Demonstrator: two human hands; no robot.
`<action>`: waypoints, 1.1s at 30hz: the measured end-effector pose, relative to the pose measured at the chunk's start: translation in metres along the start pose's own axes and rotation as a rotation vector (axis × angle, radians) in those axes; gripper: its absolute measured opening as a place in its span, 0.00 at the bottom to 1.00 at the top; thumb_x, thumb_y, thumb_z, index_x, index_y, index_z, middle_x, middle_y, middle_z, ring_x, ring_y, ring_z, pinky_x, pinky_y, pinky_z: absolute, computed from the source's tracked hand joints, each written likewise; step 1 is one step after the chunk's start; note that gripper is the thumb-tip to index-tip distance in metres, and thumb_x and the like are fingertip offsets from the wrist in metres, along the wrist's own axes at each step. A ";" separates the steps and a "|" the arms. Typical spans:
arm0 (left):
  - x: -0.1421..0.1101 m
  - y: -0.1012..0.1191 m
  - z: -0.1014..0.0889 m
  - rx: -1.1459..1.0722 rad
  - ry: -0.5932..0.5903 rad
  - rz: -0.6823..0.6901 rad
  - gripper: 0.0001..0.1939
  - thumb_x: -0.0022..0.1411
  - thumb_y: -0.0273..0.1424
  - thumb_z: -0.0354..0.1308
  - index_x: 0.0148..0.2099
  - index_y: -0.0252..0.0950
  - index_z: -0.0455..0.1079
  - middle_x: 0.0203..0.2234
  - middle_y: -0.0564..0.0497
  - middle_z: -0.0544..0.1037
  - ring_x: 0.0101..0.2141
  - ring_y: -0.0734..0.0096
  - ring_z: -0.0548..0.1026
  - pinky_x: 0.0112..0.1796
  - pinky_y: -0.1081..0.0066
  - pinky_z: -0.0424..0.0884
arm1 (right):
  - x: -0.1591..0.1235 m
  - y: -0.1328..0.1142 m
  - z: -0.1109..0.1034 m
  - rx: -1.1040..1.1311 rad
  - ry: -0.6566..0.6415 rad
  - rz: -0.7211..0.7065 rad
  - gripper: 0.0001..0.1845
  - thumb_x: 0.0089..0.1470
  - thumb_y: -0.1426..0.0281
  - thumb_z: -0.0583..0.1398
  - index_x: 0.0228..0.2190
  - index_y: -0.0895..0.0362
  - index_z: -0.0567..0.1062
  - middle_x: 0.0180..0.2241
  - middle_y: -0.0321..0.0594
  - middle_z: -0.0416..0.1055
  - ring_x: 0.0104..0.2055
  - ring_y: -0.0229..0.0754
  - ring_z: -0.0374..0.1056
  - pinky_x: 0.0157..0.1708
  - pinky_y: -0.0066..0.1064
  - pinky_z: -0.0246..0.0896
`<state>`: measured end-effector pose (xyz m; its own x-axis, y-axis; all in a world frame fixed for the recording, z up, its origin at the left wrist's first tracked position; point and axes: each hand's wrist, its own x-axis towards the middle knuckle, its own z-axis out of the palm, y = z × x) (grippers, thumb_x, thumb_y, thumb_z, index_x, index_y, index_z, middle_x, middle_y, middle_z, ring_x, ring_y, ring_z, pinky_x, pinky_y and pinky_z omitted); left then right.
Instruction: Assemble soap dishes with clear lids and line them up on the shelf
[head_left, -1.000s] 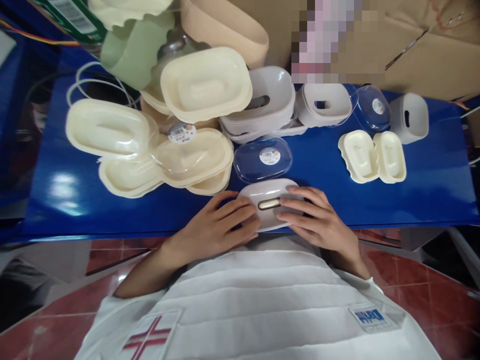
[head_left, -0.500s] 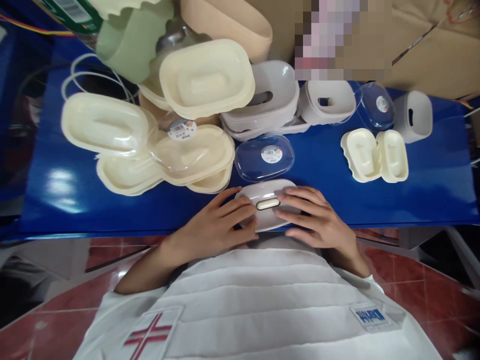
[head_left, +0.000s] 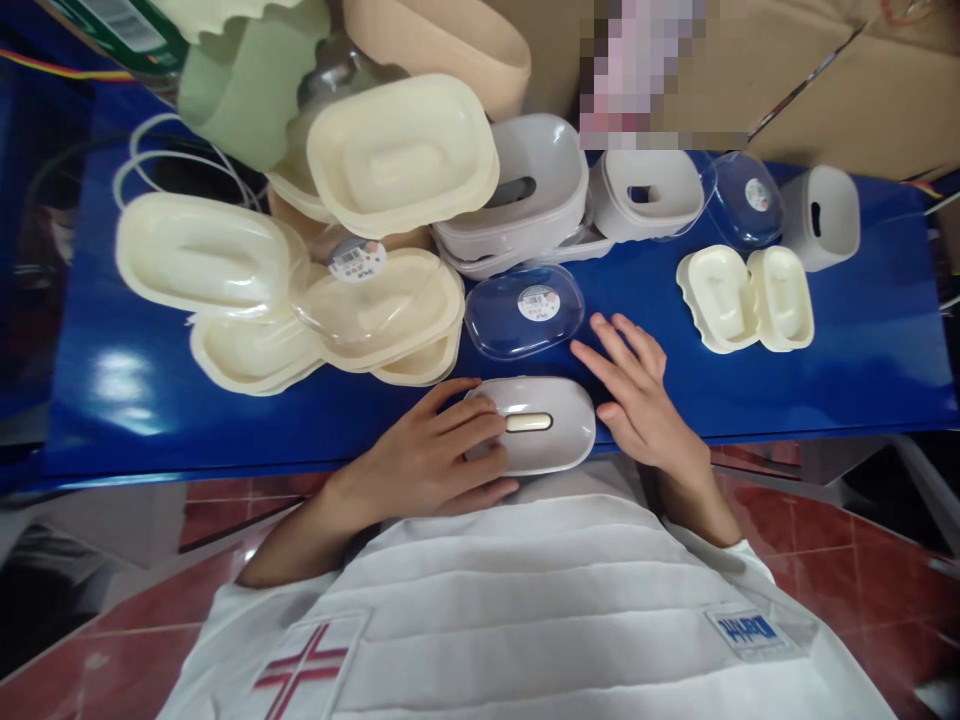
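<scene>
Left hand (head_left: 427,455) grasps left end of white dish (head_left: 574,430), fingers over the rim, thumb on the near side. Right hand (head_left: 645,400) is released, fingers spread, just beside the dish's right end and near the clear lid (head_left: 495,315); holds nothing. Dish sits at the near edge of the blue surface (head_left: 885,350), slot facing up.

Status: cream piece (head_left: 529,422) shows through the dish's slot and looks lined up with it, so that fit reads as done. Can't tell if it's fully seated; underside hidden. Dish is uncovered; the clear lid lies flat just beyond it, apart, label on. So dish and lid are unjoined.

Rest is mixed. Labelled clear cover (head_left: 367,310) lies over stacked cream trays at left; can't tell if it's fastened. Upper cream tray (head_left: 401,155) is uncovered, overlapping large pale container (head_left: 559,165), whose slot shows no cream piece. Small pale container (head_left: 675,215) also has a dark slot, as does the lone pale container (head_left: 840,225) at far right. Small clear lid (head_left: 739,215) lies between those two. Two small cream trays (head_left: 720,300) sit side by side, separate from the containers.
</scene>
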<state>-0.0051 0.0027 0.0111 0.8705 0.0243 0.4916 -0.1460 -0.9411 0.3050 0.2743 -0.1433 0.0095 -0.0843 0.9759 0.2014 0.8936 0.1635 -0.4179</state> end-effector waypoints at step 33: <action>0.001 0.002 0.003 0.136 0.084 -0.148 0.12 0.64 0.38 0.69 0.44 0.39 0.74 0.47 0.42 0.82 0.48 0.54 0.80 0.53 0.51 0.79 | 0.005 0.004 0.010 -0.028 0.249 0.302 0.36 0.67 0.54 0.64 0.71 0.46 0.64 0.72 0.50 0.55 0.77 0.66 0.52 0.73 0.64 0.56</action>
<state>-0.0031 -0.0005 0.0099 0.8346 0.1878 0.5178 0.0500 -0.9620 0.2684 0.2732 -0.1367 -0.0002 0.2908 0.9140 0.2830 0.8738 -0.1332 -0.4676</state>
